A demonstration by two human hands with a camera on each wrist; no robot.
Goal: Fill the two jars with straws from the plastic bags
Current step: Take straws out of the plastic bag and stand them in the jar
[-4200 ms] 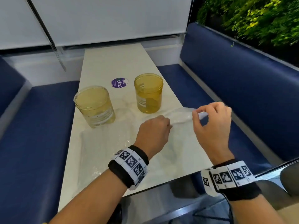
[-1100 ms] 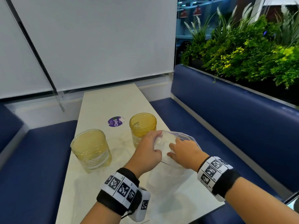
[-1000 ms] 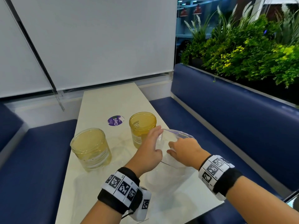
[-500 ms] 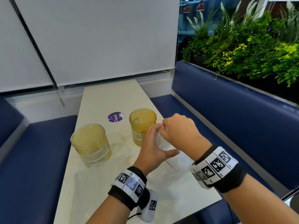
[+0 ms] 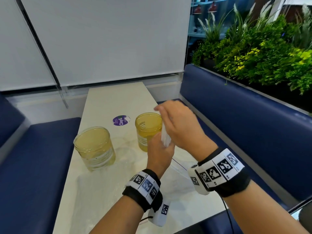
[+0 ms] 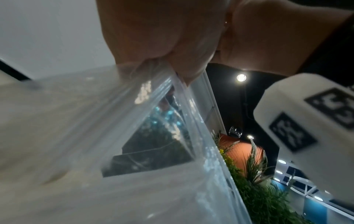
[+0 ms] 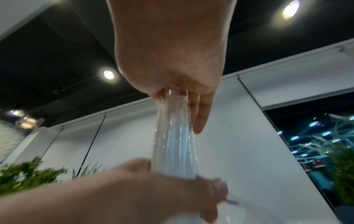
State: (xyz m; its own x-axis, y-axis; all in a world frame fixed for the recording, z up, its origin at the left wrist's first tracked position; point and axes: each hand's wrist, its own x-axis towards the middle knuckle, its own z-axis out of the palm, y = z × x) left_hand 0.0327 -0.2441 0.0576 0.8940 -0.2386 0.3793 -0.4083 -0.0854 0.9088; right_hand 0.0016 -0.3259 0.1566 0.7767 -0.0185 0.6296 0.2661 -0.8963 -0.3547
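Note:
Two amber jars stand on the table: a paler one at the left and a darker one beside my hands. My right hand grips a bundle of clear straws above the bag mouth, its lower end still between the left fingers. My left hand pinches the rim of the clear plastic bag, which hangs down onto the table. How many straws are in the bundle is unclear.
A purple round sticker lies behind the jars. Blue benches flank the narrow table, with plants behind the right one. A second clear bag lies flat on the near left of the table.
My right hand went into the bag mouth, closed round the straws and has risen with them. The left hand stays on the bag's rim.

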